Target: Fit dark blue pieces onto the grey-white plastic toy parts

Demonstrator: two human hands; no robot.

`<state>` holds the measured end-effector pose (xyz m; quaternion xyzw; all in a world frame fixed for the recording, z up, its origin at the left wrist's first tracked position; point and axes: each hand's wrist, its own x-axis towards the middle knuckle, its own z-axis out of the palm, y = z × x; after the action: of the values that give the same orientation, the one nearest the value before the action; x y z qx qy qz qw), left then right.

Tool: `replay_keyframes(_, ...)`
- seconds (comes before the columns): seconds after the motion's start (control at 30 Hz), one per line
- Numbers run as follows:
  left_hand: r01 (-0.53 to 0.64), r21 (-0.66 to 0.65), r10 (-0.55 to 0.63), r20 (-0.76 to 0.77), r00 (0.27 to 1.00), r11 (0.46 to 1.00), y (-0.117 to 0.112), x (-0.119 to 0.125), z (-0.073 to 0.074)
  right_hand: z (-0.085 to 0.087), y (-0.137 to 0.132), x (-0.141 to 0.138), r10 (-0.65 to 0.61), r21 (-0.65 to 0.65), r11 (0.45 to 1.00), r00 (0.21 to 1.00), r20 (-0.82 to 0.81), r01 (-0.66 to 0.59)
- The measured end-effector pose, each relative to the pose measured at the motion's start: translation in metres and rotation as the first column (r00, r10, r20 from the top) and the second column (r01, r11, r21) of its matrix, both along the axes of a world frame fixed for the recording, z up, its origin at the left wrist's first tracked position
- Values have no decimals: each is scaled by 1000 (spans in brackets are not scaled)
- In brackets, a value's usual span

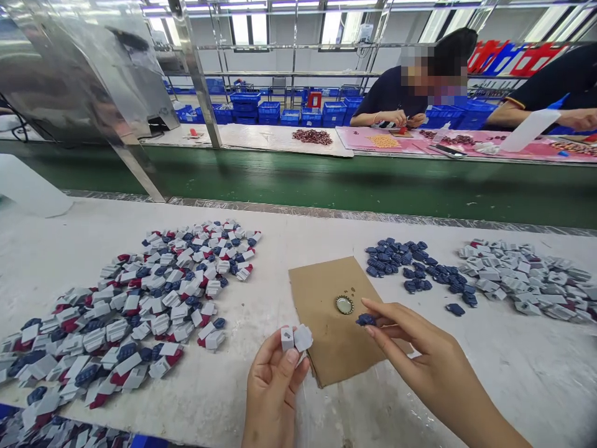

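Between the thumb and fingers of my left hand (278,379) is a small light-grey plastic piece (296,338) with a hole in its near face. My right hand (420,354) pinches a small dark-blue plastic piece (365,319) at its fingertips, over the edge of a brown cardboard sheet (333,348). On the cardboard lies an upturned bottle cap (344,304), with a few dark specks beside it. The two held pieces are apart from each other.
Left lies a wide heap of grey, red and blue pieces (153,286). Right are piles of blue pieces (396,256) and grey pieces (527,277). A green conveyor belt (289,177) runs behind; past it, two people work at a bench. A metal post (140,168) rises left.
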<state>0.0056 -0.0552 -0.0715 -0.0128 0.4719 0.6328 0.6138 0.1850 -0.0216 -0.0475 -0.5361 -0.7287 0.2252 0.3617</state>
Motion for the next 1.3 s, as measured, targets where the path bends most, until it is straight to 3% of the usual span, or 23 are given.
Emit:
replay_keyframes(0.23, 6, 102, 1, -64, 998, 995, -4, 5, 8, -1, -4, -11, 77, 6, 997, 997, 1, -77)
replay_keyframes(0.4, 72, 132, -73, 1, 997, 989, -5, 5, 11, -1, -6, -18, 125, 103, 986, 990, 59, -131)
replay_keyframes(0.5, 115, 115, -120, 38, 992, 987, -6, 5, 15, 0, -6, -14, 122, 89, 988, 992, 44, -125)
replay_keyframes(0.67, 132, 163, -119, -85, 989, 978, -7, 7, 15, -2, 4, 2, -18, 136, 991, 997, 81, 6)
replay_keyframes(0.8, 142, 143, -110, -210, 971, 980, -6, 9, 11, -11, 19, 7, 27, 190, 979, 974, 226, -72)
replay_keyframes(0.97, 137, 68, -113, -277, 954, 988, -5, 8, 7, -22, 31, 1, 52, 136, 987, 965, 258, -90)
replay_keyframes(1.2, 113, 24, -103, -267, 958, 993, -1, 4, 3, -25, 40, 0, 9, -106, 994, 1000, 25, -6)
replay_keyframes(1.3, 119, 43, -104, -257, 961, 992, 0, 4, 2, -25, 41, 1, -8, -134, 991, 1000, 5, 9)
